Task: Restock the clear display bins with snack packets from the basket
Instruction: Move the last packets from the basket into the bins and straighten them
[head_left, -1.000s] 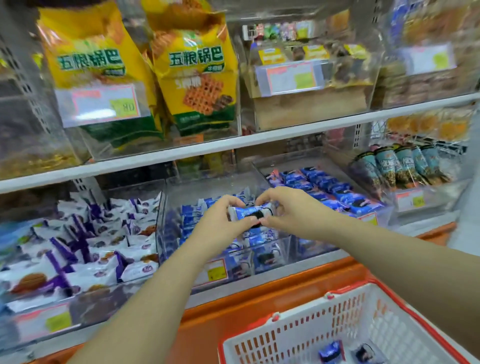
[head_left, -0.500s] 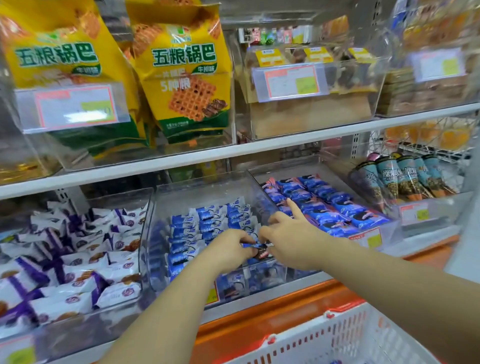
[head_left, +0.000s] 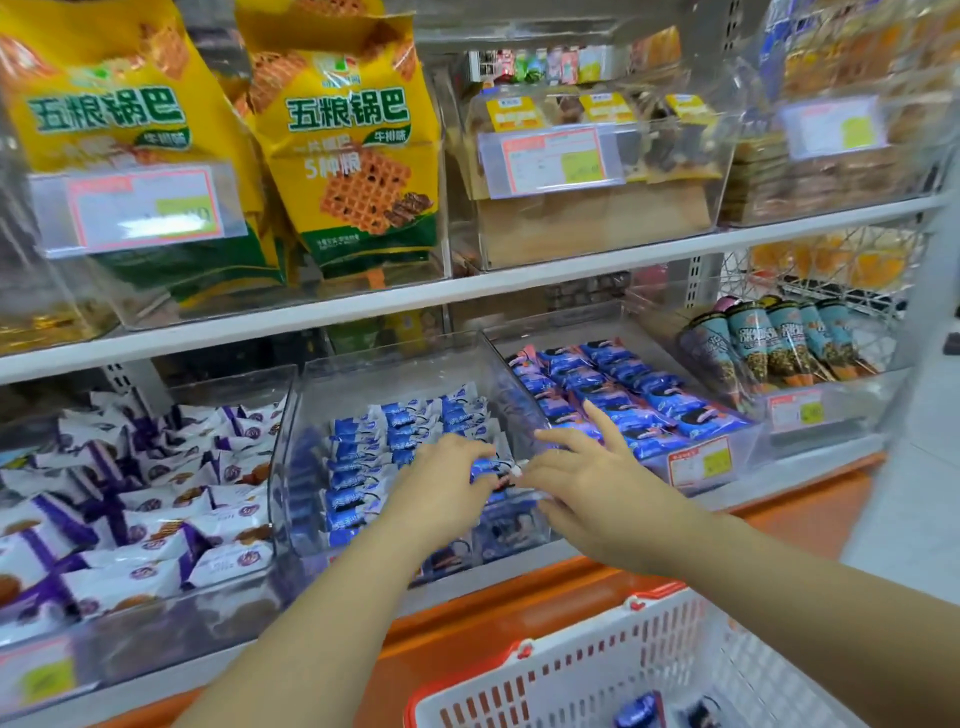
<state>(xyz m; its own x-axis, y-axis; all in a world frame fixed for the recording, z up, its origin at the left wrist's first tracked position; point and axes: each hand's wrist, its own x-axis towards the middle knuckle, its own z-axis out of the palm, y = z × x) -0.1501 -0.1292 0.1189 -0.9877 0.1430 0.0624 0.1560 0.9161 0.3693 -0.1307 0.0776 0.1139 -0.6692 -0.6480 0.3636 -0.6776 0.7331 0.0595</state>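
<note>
Store shelves (head_left: 519, 283) frame the placing step: left hand (head_left: 447, 483) pinches a blue packet (head_left: 485, 465) at the front of the middle bin (head_left: 405, 364), right hand (head_left: 587, 478) with grip spread alongside; release, then the basket (head_left: 597, 665), likely follow.

Retail shop: white metal shelf (head_left: 467, 291) of clear acrylic snack bins (head_left: 395, 374), pink-and-yellow price tags (head_left: 556, 156), red-rimmed white plastic shopping basket (head_left: 597, 670).
</note>
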